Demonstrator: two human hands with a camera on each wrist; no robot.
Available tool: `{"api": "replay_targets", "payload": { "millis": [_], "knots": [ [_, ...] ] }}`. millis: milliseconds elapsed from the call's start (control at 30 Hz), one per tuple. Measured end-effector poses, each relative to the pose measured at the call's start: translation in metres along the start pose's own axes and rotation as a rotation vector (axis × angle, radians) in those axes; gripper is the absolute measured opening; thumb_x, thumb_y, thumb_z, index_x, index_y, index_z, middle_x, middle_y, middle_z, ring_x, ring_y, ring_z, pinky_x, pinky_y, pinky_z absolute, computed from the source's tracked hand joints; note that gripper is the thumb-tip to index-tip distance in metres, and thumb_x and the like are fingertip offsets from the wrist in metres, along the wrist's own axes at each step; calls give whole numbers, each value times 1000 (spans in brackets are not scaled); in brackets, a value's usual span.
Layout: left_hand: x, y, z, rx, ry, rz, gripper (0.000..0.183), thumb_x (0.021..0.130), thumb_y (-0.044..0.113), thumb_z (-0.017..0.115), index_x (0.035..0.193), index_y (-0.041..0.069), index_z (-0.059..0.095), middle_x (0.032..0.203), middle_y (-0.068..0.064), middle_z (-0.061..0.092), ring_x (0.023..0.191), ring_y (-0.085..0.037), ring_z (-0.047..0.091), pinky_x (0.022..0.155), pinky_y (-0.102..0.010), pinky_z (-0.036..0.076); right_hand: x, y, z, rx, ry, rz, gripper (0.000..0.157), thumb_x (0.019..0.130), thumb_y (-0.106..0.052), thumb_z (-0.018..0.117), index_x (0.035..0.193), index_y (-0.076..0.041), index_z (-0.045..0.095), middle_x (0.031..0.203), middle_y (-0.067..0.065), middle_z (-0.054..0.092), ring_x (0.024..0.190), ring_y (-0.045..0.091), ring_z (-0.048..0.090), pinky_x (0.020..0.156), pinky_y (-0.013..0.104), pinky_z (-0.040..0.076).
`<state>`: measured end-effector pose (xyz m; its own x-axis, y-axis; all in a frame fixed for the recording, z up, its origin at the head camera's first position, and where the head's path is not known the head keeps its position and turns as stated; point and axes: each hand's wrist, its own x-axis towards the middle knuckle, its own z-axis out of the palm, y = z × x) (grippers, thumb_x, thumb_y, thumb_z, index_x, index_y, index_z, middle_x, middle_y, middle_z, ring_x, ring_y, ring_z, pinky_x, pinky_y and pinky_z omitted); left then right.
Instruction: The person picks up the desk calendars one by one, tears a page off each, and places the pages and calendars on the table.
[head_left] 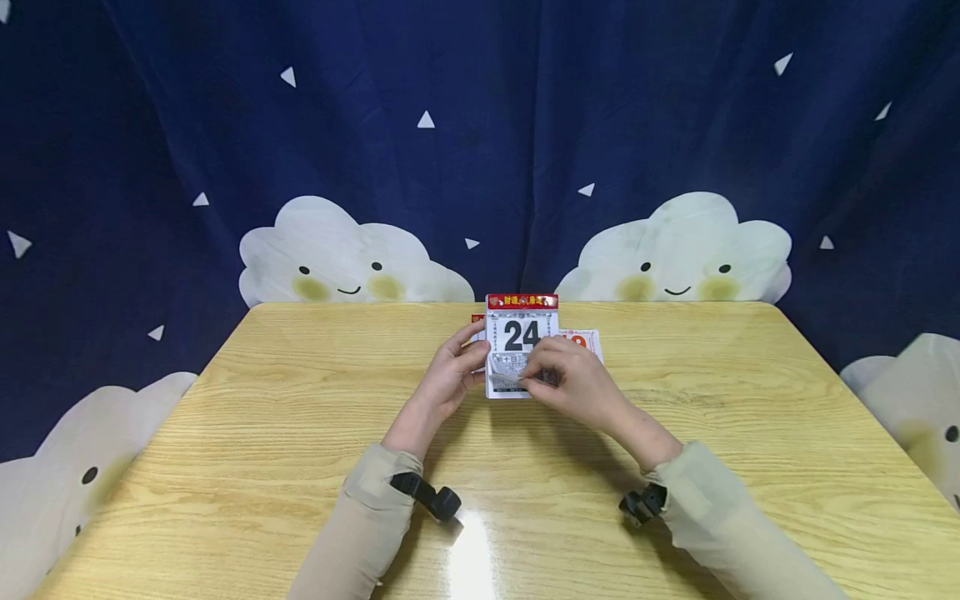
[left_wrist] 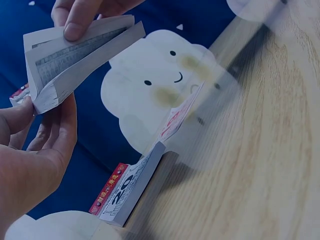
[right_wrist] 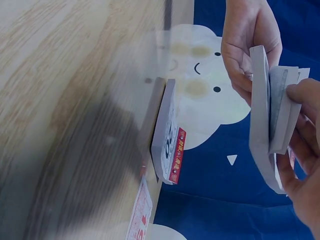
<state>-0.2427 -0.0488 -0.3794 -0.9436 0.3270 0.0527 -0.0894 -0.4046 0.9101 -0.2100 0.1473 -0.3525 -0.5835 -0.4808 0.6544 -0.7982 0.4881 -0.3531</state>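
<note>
A tear-off calendar (head_left: 517,323) with a red header and a large black 24 is held up above the table in the head view. My left hand (head_left: 453,367) grips it by its left edge. At its lower right, my right hand (head_left: 573,375) pinches lifted paper between thumb and fingers. In the left wrist view, printed pages (left_wrist: 80,52) bend away from the pad under the right thumb. Another calendar (left_wrist: 127,192), showing 20, lies on the table behind, mostly hidden in the head view. Beside it lies a loose sheet (head_left: 592,337) with a red number.
The light wooden table (head_left: 300,433) carries these items near its far edge. Behind it hangs a dark blue curtain (head_left: 480,67) with white clouds and triangles. Each sleeve has a black wrist camera strapped on, the left camera (head_left: 435,497) and the right camera (head_left: 643,504).
</note>
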Motion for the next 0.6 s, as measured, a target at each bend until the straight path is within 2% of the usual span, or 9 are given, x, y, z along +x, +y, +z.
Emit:
{"api": "replay_targets", "payload": {
  "millis": [233, 467, 600],
  "knots": [
    [0, -2, -1, 19, -3, 13, 45, 94, 1, 41, 137, -1, 30, 84, 7, 62, 73, -8, 60, 66, -24, 50, 4, -1, -5, 90, 0, 63, 12, 70, -6, 71, 70, -15, 64, 72, -6, 57, 62, 14, 50, 52, 24, 41],
    [0, -2, -1, 15, 9, 4, 46, 94, 1, 40, 138, 0, 30, 88, 5, 60, 74, -8, 60, 67, -24, 50, 5, -1, -10, 133, 16, 156, 13, 70, -6, 74, 71, -16, 66, 73, -6, 59, 68, 16, 55, 58, 28, 43],
    [-1, -1, -1, -3, 17, 2, 47, 94, 1, 39, 140, 1, 29, 87, 4, 60, 74, -8, 60, 66, -24, 50, 11, -21, -24, 163, 32, 233, 13, 70, -2, 75, 69, -10, 65, 73, -1, 60, 71, 18, 56, 62, 32, 46]
  ]
}}
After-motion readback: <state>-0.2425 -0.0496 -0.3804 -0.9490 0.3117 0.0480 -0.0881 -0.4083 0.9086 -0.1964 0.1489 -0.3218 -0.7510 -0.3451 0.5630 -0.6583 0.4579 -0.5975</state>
